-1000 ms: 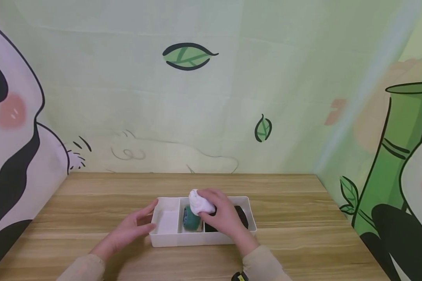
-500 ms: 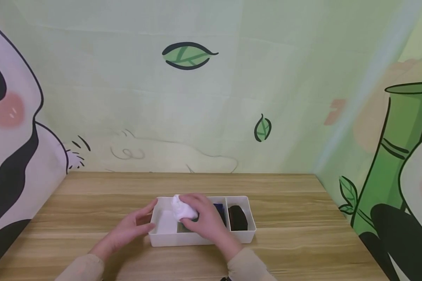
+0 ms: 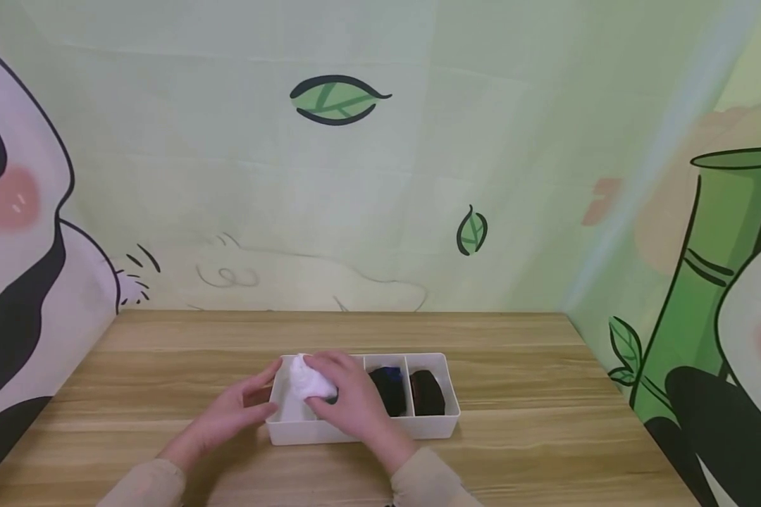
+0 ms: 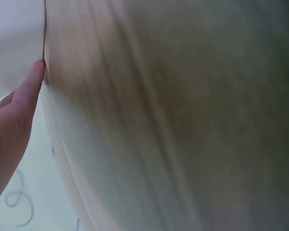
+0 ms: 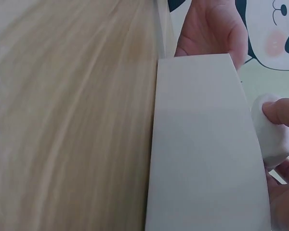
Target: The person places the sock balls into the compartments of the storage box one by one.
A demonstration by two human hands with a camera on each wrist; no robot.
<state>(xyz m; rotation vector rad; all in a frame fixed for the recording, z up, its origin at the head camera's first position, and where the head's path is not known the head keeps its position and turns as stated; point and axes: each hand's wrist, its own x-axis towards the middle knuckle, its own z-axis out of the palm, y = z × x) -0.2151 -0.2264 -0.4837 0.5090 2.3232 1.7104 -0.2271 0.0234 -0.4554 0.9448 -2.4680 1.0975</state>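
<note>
My right hand (image 3: 353, 403) pinches a white rolled-up sock (image 3: 307, 380) between thumb and fingers, over the leftmost compartment of a white divided box (image 3: 387, 428). In the right wrist view the sock (image 5: 272, 137) shows beside the box's long wall (image 5: 207, 144). My left hand (image 3: 236, 410) touches the box's left end, its fingertips near the back corner and its thumb near the front one. A black roll with some blue (image 3: 389, 393) and a dark brown roll (image 3: 428, 393) sit in the two right compartments. The right hand mostly hides the second compartment from the left.
The box stands on a wood-grain table (image 3: 514, 373) in front of a printed cloth backdrop (image 3: 380, 176) with pandas, leaves and bamboo. Table surface extends on both sides of the box and behind it.
My right hand has carried the white sock leftward and slightly down, from above the green roll to the leftmost compartment. The dark rolls at right came into view. My left hand stayed at the box's end.
</note>
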